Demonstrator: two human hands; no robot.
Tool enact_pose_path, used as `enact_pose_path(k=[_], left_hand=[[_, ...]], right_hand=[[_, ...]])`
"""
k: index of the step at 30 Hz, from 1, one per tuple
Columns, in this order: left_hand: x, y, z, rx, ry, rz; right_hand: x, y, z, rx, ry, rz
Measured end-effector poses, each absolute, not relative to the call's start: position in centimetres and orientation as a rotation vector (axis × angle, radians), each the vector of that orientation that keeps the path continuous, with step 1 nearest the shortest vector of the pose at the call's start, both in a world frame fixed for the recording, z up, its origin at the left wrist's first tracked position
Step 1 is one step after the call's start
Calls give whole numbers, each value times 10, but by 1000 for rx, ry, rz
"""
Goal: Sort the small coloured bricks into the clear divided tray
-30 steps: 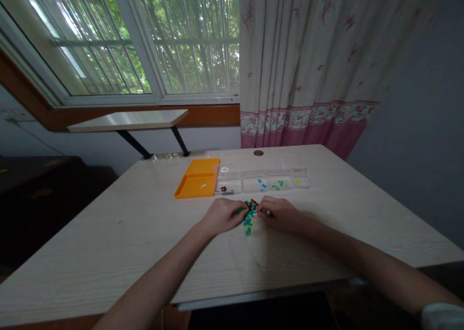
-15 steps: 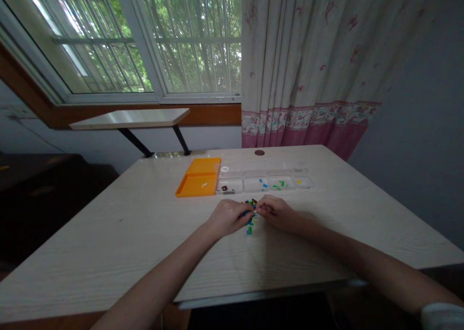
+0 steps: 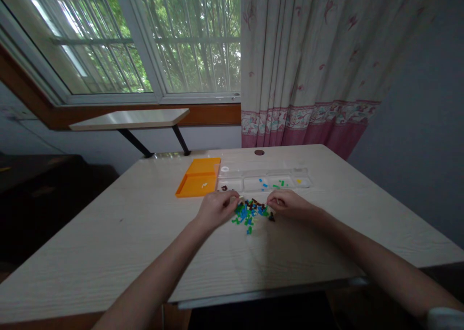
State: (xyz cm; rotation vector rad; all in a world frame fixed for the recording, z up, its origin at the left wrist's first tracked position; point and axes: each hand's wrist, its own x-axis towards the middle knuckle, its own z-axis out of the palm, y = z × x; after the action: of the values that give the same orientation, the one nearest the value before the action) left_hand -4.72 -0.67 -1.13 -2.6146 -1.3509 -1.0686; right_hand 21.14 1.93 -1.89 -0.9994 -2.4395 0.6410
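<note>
A pile of small plastic building pieces (image 3: 247, 213) in blue, green, brown and pale colours lies on the table between my hands. At the pile's left edge, my left hand (image 3: 216, 209) is closed in a pinch, with a small whitish piece (image 3: 241, 197) at its fingertips. Over on the right side, my right hand (image 3: 292, 204) has its fingers pressed together; what they hold is too small to name. A dark piece (image 3: 271, 217) lies just below the right fingertips. One green-and-blue piece (image 3: 249, 230) sits apart, nearer to me.
Beyond the pile stands a clear compartment box (image 3: 250, 191) with brown, blue, green and yellow pieces sorted in separate sections. Left of it lies an open orange case (image 3: 197, 166) with a few white pieces (image 3: 204, 185). A raised shelf (image 3: 134, 118) stands at the back left.
My hands, close together over the pile before, have drawn apart, the left to the left and the right to the right. More of the pile shows between them.
</note>
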Motion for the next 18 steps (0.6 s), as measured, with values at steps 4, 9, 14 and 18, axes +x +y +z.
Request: enact_pose_path(k=[4,9,14,18], left_hand=[[-55,-4,-10,-2512,-1439,-1112],[-55,-5,-8,-2413,-1417,-1191],[-56,-6,-5,-2360,-1342,-1268],[-56,-6,-5,-2328,-1304,-1291]], right_hand=[[220,23,-19,-1002,-2477,899],[224,22,-17,-946,-2494,959],[225,22,-19,-943,-2548,878],[225,22,-20,-977,-2557,893]])
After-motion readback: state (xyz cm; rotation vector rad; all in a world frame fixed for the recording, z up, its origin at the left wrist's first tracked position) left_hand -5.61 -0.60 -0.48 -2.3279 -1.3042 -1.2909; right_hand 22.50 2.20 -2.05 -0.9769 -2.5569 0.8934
